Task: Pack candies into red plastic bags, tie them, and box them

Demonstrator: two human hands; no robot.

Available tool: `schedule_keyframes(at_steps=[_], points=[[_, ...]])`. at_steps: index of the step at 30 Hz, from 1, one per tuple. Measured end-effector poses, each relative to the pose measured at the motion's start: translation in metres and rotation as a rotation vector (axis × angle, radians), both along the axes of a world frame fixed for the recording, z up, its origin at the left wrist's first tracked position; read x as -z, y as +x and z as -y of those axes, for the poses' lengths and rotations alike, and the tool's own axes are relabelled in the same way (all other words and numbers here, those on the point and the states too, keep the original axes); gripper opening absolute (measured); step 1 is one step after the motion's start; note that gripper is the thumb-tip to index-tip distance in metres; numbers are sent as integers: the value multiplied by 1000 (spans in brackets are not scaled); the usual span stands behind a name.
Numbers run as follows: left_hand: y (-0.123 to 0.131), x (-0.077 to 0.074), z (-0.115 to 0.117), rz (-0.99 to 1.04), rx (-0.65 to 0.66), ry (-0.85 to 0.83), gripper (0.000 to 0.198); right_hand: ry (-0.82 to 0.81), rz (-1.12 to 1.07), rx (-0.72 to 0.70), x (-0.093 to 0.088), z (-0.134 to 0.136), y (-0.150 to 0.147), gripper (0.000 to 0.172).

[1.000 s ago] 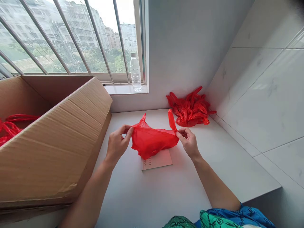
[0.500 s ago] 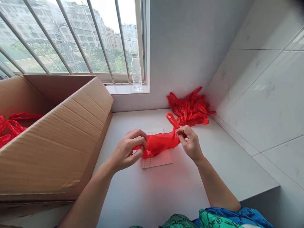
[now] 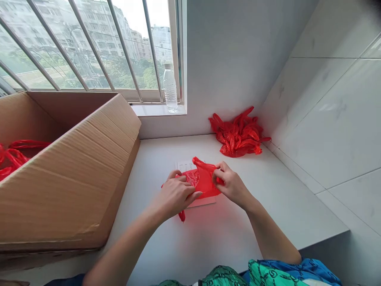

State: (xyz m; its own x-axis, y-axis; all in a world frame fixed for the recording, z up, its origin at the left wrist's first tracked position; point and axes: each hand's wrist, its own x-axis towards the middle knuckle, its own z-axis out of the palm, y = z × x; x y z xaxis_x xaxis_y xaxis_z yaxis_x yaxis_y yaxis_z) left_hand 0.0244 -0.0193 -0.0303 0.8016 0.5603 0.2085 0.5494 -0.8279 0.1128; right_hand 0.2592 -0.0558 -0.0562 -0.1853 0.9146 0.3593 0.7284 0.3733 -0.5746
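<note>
A thin red plastic bag (image 3: 203, 180) is bunched between both my hands above a small white card (image 3: 185, 165) that lies on the white counter (image 3: 208, 238). My left hand (image 3: 176, 195) presses and grips the bag's left part, with a red end sticking out below it. My right hand (image 3: 230, 184) pinches the bag's right side, fingers closed on the plastic. The two hands are close together, almost touching.
A pile of folded red bags (image 3: 239, 133) lies in the back corner by the tiled wall. A large open cardboard box (image 3: 74, 167) fills the left, with red bags (image 3: 13, 155) inside. A clear plastic bottle (image 3: 170, 88) stands on the window sill. The counter edge runs at right.
The bag was stretched wide between my hands a second ago. Both hands have come together, folding and bunching it over the card.
</note>
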Motion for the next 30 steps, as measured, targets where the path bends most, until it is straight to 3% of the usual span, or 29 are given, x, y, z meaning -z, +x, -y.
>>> schedule_keyframes(at_steps=[4, 9, 10, 13, 16, 18, 21, 23, 24, 27, 29, 30], points=[[1, 6, -1, -17, -136, 36, 47, -1, 218, 27, 6, -2, -1, 30], [-4, 11, -2, -126, -276, 46, 18, -126, 454, 225, 7, -2, -2, 32], [-6, 13, -2, -166, -337, 44, 21, -173, 480, 265, 8, -3, -2, 43], [-9, 18, -5, -234, -521, 68, 68, -310, 508, 345, 9, -2, 2, 76], [-7, 14, -5, -153, -510, 127, 84, -349, 490, 313, 7, 3, 9, 85], [-4, 9, -3, -48, -408, 151, 69, -252, 448, 274, 2, 9, 14, 78], [1, 4, -2, 25, -249, 118, 30, 66, 330, 333, -11, 21, 13, 48], [4, 7, -4, 12, -202, 52, 35, 246, 206, 313, -19, 24, 4, 27], [4, 10, -5, -4, -200, 14, 38, 267, 160, 220, -21, 23, -3, 22], [4, 22, -9, -92, -275, -51, 33, 65, 205, -175, -15, 8, -23, 21], [3, 28, -10, -189, -342, -51, 8, -110, 359, -203, -2, -10, -29, 17], [2, 29, -11, -236, -367, -52, 22, -165, 440, -130, 5, -20, -30, 16]])
